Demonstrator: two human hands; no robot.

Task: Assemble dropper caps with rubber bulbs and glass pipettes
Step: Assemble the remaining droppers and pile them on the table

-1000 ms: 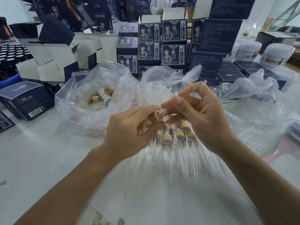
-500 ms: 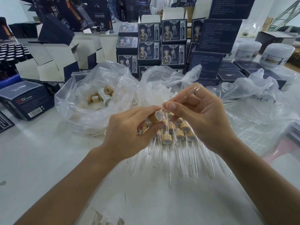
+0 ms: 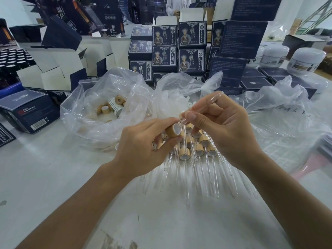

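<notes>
A bamboo cap [image 3: 172,130] is pinched by the L hand [image 3: 143,150] fingers, open end facing R; a glass pipette [image 3: 201,108] is pinched by the R hand [image 3: 222,126] fingers, lower end at the cap's mouth, tilted up-R. Done droppers [image 3: 194,159] are piled on the bench [image 3: 45,177] just beneath; bag of caps [image 3: 107,108] behind-L
</notes>
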